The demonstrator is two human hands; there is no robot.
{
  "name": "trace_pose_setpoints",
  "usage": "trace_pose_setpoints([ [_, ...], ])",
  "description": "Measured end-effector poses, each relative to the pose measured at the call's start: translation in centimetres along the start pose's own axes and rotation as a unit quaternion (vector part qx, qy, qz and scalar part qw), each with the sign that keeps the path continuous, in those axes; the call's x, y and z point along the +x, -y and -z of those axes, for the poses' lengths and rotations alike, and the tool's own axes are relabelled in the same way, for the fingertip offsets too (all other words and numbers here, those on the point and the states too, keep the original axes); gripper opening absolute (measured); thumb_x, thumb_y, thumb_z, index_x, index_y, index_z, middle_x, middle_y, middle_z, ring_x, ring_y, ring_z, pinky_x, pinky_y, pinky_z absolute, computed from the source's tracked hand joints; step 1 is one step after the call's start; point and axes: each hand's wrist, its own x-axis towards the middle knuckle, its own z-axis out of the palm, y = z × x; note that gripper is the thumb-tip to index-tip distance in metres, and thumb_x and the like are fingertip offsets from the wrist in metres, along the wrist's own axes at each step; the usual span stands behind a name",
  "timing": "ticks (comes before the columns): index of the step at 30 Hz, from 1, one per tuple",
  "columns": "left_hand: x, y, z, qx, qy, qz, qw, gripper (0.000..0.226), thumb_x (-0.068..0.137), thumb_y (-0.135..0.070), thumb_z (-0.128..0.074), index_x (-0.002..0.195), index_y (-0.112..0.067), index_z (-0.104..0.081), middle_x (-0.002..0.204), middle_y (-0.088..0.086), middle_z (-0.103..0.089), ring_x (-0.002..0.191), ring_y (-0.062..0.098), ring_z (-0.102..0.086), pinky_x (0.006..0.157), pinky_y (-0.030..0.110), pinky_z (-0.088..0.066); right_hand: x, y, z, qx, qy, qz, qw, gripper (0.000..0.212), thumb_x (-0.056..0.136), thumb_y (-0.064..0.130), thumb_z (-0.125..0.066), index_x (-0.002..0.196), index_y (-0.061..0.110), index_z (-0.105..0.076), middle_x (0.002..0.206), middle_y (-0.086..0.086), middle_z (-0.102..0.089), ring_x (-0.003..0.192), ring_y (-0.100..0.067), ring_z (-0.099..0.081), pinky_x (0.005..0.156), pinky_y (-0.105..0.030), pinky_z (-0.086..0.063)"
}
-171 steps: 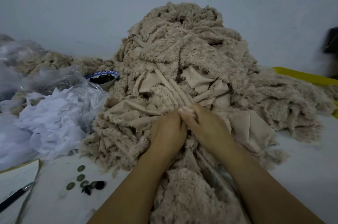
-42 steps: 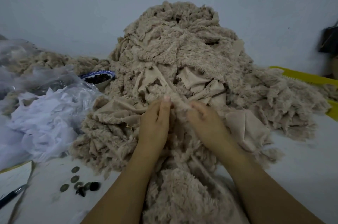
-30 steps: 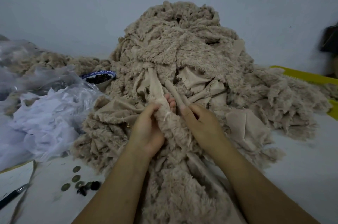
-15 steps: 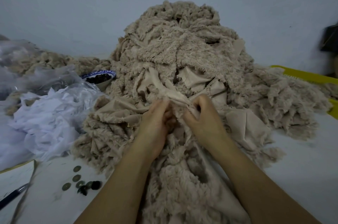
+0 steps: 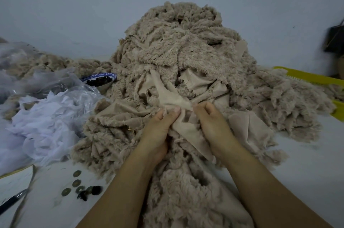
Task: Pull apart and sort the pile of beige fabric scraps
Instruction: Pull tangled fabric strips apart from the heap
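Observation:
A tall pile of beige fleece fabric scraps (image 5: 182, 47) rises in the middle of the table and spreads toward me. At its front a smooth-backed beige scrap (image 5: 173, 97) runs from the pile down between my hands. My left hand (image 5: 160, 129) pinches this scrap between thumb and fingers at its left edge. My right hand (image 5: 210, 121) grips the same scrap with curled fingers just to the right. More fleece (image 5: 189, 196) lies between my forearms, close to me.
White plastic bags and white scraps (image 5: 42, 123) lie at the left. A blue-rimmed bowl of dark pieces (image 5: 100, 79) stands behind them. Several coins and dark buttons (image 5: 81, 186) lie on the table beside a pen (image 5: 11, 203). A yellow tray (image 5: 312, 77) sits at the right.
Both hands have drawn the smooth scrap out of the pile toward me and spread it slightly between them; half a second ago they were bunched together deeper in the fleece.

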Motion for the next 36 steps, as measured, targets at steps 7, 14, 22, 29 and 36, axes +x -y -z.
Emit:
trace_pose_setpoints([
  [7, -0.1, -0.2, -0.1, 0.005, -0.025, 0.017, 1.0, 0.03, 0.091, -0.026, -0.066, 0.116, -0.01, -0.07, 0.11, 0.007, -0.076, 0.101, 0.017, -0.073, 0.086, 0.029, -0.059, 0.9, 0.3, 0.7, 0.222, -0.055, -0.124, 0.966, 0.024, 0.103, 0.033, -0.051, 0.105, 0.015, -0.067, 0.109, -0.01, -0.072, 0.109, -0.024, -0.067, 0.107, -0.046, -0.047],
  [14, -0.2, -0.4, -0.1, -0.002, -0.028, 0.033, 0.999, 0.033, 0.104, -0.031, -0.047, 0.121, -0.011, -0.067, 0.113, 0.011, -0.075, 0.106, 0.023, -0.071, 0.085, 0.034, -0.059, 0.0, -0.5, -0.3, 0.075, 0.082, -0.075, 0.991, 0.036, 0.097, 0.046, -0.057, 0.116, 0.016, -0.066, 0.096, 0.008, -0.075, 0.084, -0.005, -0.071, 0.072, -0.02, -0.057],
  [22, 0.0, -0.8, 0.5, -0.058, 0.006, 0.104, 0.993, 0.046, 0.077, -0.026, -0.072, 0.118, -0.004, -0.07, 0.106, 0.018, -0.075, 0.087, 0.026, -0.075, 0.07, 0.034, -0.062, 1.2, 0.0, 1.2, 0.243, -0.01, -0.109, 0.964, 0.019, 0.101, 0.034, -0.055, 0.09, 0.018, -0.058, 0.054, 0.008, -0.034, 0.035, -0.001, -0.025, 0.031, -0.016, -0.022],
  [29, 0.1, -0.8, 1.6, -0.048, 0.048, 0.102, 0.992, 0.044, 0.07, -0.007, -0.069, 0.114, -0.004, -0.071, 0.108, 0.015, -0.074, 0.087, 0.024, -0.072, 0.069, 0.031, -0.061, 1.9, -0.1, 2.7, 0.326, -0.09, -0.107, 0.935, 0.025, 0.098, 0.042, -0.058, 0.117, 0.027, -0.064, 0.099, -0.004, -0.076, 0.088, -0.018, -0.074, 0.08, -0.036, -0.059],
  [36, 0.3, -1.6, 1.6, -0.089, -0.012, 0.039, 0.995, 0.023, 0.096, -0.017, -0.062, 0.113, -0.013, -0.075, 0.115, 0.01, -0.074, 0.1, 0.021, -0.071, 0.088, 0.036, -0.057, 2.2, -0.2, 2.8, 0.381, -0.104, -0.138, 0.908, 0.03, 0.099, 0.038, -0.058, 0.123, 0.021, -0.066, 0.107, -0.005, -0.076, 0.09, -0.018, -0.075, 0.07, -0.037, -0.062],
])
